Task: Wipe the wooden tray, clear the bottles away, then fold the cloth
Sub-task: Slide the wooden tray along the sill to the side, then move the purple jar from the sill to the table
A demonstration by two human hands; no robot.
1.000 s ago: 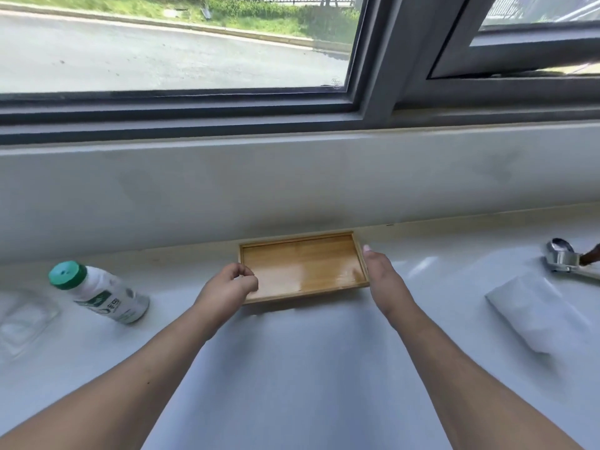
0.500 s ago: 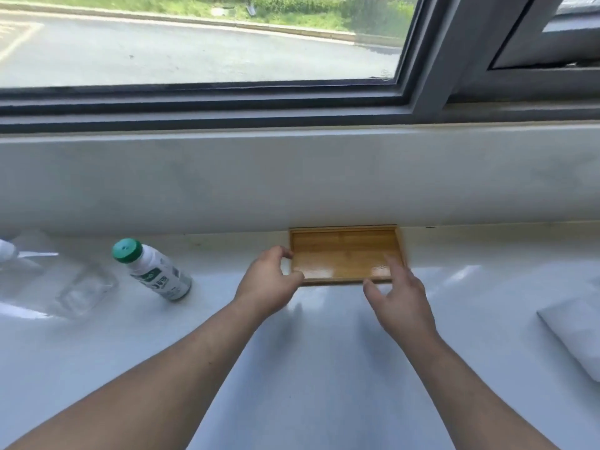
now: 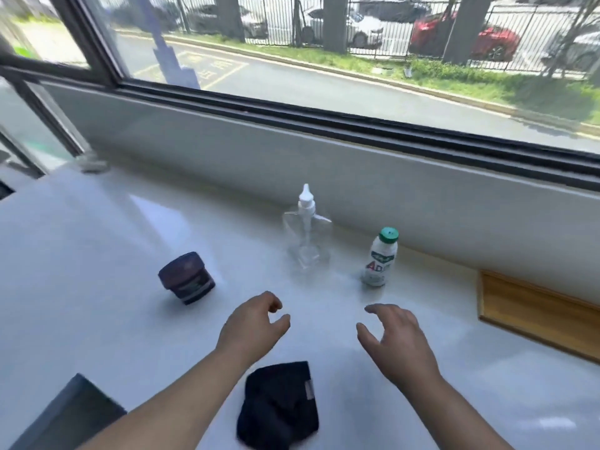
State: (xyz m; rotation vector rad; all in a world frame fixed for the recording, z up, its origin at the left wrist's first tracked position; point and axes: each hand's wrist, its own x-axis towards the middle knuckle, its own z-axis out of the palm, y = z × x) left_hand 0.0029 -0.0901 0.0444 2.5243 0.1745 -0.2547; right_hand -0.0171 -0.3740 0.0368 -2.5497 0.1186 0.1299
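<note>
The wooden tray lies against the wall at the far right, partly cut off by the frame edge. A white bottle with a green cap stands upright near the wall. Left of it stands a clear pump bottle with a white nozzle. A dark jar sits tilted further left. A dark crumpled cloth lies on the counter between my forearms. My left hand and my right hand hover above the counter in front of the bottles, fingers curled apart, holding nothing.
The white counter runs along a low wall under a wide window. A dark grey flat object sits at the near left corner. The window frame closes off the far left end.
Both hands have let go of the tray and moved left. The view swung left, so the tray now sits at the right edge and the bottles, jar and cloth are in view.
</note>
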